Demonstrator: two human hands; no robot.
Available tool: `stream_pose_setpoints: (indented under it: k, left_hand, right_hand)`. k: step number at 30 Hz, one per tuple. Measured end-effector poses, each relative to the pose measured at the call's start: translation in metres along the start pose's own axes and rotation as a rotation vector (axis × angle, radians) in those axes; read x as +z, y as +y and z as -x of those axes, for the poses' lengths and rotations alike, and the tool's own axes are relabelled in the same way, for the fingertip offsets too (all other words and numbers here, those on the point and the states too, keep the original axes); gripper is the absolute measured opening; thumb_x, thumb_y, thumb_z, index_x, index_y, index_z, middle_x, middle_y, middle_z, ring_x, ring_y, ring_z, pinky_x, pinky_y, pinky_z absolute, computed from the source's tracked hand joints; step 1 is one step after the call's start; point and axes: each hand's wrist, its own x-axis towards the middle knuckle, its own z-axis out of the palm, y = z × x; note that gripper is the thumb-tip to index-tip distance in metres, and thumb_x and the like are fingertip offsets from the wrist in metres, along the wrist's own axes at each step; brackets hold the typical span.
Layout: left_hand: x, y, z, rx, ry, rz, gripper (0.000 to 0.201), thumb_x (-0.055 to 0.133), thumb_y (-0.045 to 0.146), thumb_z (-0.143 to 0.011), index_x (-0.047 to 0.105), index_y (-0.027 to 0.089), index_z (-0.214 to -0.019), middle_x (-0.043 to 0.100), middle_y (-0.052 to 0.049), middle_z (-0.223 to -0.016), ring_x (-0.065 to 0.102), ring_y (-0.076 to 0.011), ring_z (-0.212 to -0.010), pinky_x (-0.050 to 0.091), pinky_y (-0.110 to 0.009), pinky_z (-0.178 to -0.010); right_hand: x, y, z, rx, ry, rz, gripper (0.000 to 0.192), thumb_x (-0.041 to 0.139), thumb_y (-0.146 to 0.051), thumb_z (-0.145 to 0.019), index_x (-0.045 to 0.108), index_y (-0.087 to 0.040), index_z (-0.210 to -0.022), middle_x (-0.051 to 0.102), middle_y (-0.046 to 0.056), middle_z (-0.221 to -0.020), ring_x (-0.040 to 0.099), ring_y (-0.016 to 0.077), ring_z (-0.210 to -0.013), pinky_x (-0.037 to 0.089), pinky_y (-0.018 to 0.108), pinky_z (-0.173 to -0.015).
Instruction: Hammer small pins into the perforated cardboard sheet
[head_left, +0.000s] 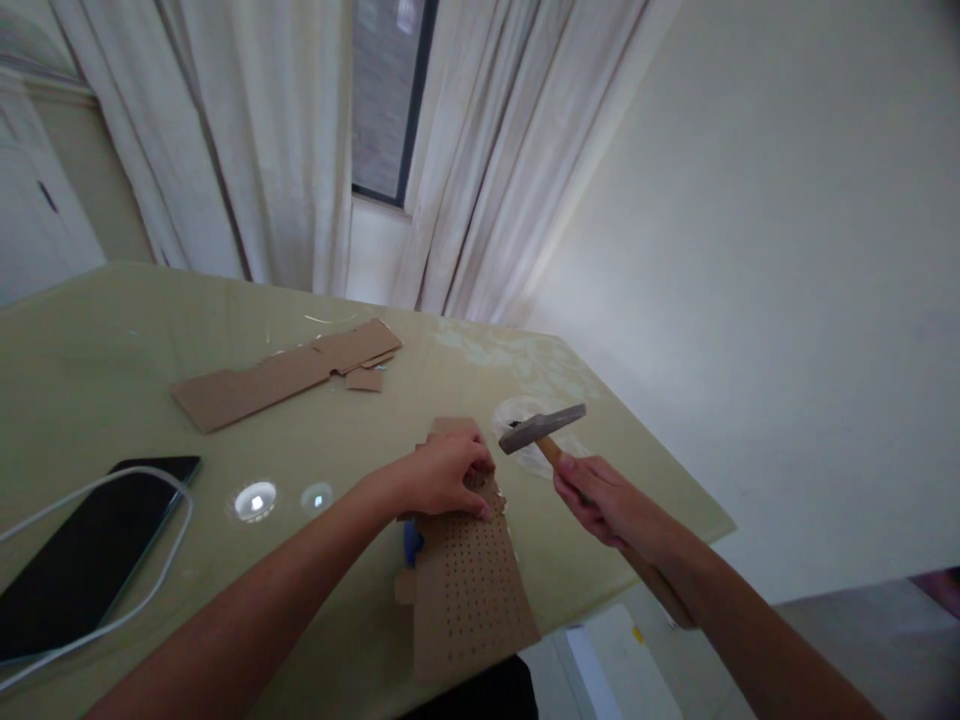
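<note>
My right hand (pixel 609 500) grips the wooden handle of a hammer (pixel 541 428). Its grey metal head is raised to the right of a brown cardboard piece (pixel 474 595) marked with rows of small dark holes. Near the top of that cardboard rests my left hand (pixel 450 474), its fingers curled and thumb bent in. Whatever is between those fingers is too small or hidden to name. A blue object (pixel 412 543) pokes out from under the cardboard's left side. Behind the hammer head lies a clear plastic bag (pixel 517 408) with something dark in it.
More cardboard strips (pixel 277 385) lie at the back left of the glossy table (pixel 315 590). At the left are a dark tablet (pixel 82 560) and a white cable (pixel 176 545). The table's right edge is close to my right arm, with a white wall (pixel 787 300) beyond.
</note>
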Motion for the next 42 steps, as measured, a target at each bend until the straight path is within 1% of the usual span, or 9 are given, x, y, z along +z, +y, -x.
stream_pose_setpoints:
  k: [4, 10, 16, 21, 24, 28, 33, 37, 42]
  left_hand:
    - [0.000, 0.002, 0.000, -0.036, -0.014, 0.024, 0.044, 0.095, 0.040, -0.071, 0.081, 0.020, -0.108, 0.069, -0.007, -0.111, 0.067, -0.0244, -0.092, 0.050, -0.032, -0.077]
    - [0.002, 0.001, 0.001, -0.066, 0.031, -0.007, 0.054, 0.097, 0.044, -0.068, 0.079, 0.020, -0.113, 0.068, -0.008, -0.114, 0.067, -0.0262, -0.096, 0.050, -0.032, -0.078]
    - [0.004, -0.001, -0.001, -0.074, 0.004, 0.011, 0.046, 0.096, 0.045, -0.069, 0.077, 0.021, -0.102, 0.072, -0.005, -0.102, 0.068, -0.0261, -0.091, 0.048, -0.032, -0.072]
    - [0.004, 0.000, -0.001, -0.116, 0.012, -0.002, 0.048, 0.099, 0.043, -0.066, 0.074, 0.019, -0.099, 0.073, -0.006, -0.102, 0.069, -0.0269, -0.091, 0.046, -0.032, -0.071]
    - [0.003, 0.002, 0.000, -0.112, -0.002, 0.003, 0.044, 0.098, 0.041, -0.068, 0.073, 0.019, -0.097, 0.073, -0.005, -0.100, 0.068, -0.0259, -0.090, 0.044, -0.031, -0.070]
    - [0.002, 0.004, 0.000, -0.070, 0.037, -0.102, 0.044, 0.095, 0.046, -0.072, 0.072, 0.020, -0.099, 0.071, -0.006, -0.105, 0.066, -0.0283, -0.096, 0.042, -0.033, -0.075]
    - [0.001, 0.006, 0.001, -0.067, 0.025, -0.097, 0.045, 0.095, 0.049, -0.072, 0.070, 0.021, -0.096, 0.070, -0.005, -0.102, 0.065, -0.0278, -0.093, 0.041, -0.033, -0.072]
    - [0.000, 0.007, 0.001, -0.066, 0.015, -0.102, 0.044, 0.096, 0.047, -0.073, 0.068, 0.021, -0.095, 0.070, -0.006, -0.104, 0.066, -0.0294, -0.097, 0.043, -0.033, -0.074]
    - [-0.002, 0.010, 0.003, -0.101, 0.008, -0.116, 0.052, 0.095, 0.047, -0.073, 0.070, 0.020, -0.110, 0.073, -0.011, -0.122, 0.067, -0.0351, -0.112, 0.049, -0.038, -0.087]
  right_hand:
    - [0.006, 0.010, -0.004, 0.092, -0.097, 0.059, 0.072, 0.050, -0.095, -0.087, 0.047, -0.024, -0.080, 0.036, -0.010, -0.057, 0.023, 0.0052, -0.040, 0.017, 0.020, -0.035]
    - [0.005, 0.010, 0.000, -0.002, -0.004, -0.020, 0.075, 0.049, -0.099, -0.085, 0.043, -0.024, -0.079, 0.030, -0.012, -0.056, 0.019, 0.0053, -0.042, 0.016, 0.019, -0.036]
    - [0.012, 0.023, -0.008, 0.044, -0.102, 0.058, 0.073, 0.051, -0.096, -0.087, 0.046, -0.024, -0.079, 0.036, -0.010, -0.057, 0.026, 0.0064, -0.043, 0.019, 0.021, -0.038]
    - [0.020, 0.028, -0.008, 0.015, -0.030, -0.021, 0.071, 0.046, -0.094, -0.092, 0.046, -0.024, -0.083, 0.034, -0.010, -0.058, 0.023, 0.0069, -0.045, 0.018, 0.021, -0.039]
    - [0.021, 0.025, -0.009, 0.033, -0.082, 0.015, 0.074, 0.050, -0.097, -0.088, 0.048, -0.023, -0.081, 0.036, -0.010, -0.058, 0.025, 0.0064, -0.044, 0.018, 0.021, -0.039]
    - [0.019, 0.022, -0.009, -0.046, -0.091, -0.022, 0.076, 0.052, -0.100, -0.083, 0.045, -0.024, -0.079, 0.030, -0.011, -0.057, 0.022, 0.0066, -0.045, 0.017, 0.020, -0.039]
    - [0.023, 0.018, -0.006, 0.072, -0.082, -0.016, 0.072, 0.051, -0.096, -0.088, 0.046, -0.024, -0.083, 0.032, -0.011, -0.059, 0.021, 0.0064, -0.045, 0.016, 0.021, -0.039]
    - [0.026, 0.021, -0.007, 0.025, -0.092, -0.038, 0.075, 0.052, -0.098, -0.085, 0.045, -0.024, -0.082, 0.029, -0.010, -0.059, 0.020, 0.0069, -0.047, 0.015, 0.021, -0.040]
    - [0.023, 0.034, -0.007, -0.029, -0.063, 0.007, 0.074, 0.052, -0.096, -0.087, 0.047, -0.023, -0.078, 0.033, -0.008, -0.060, 0.025, 0.0077, -0.049, 0.019, 0.021, -0.041]
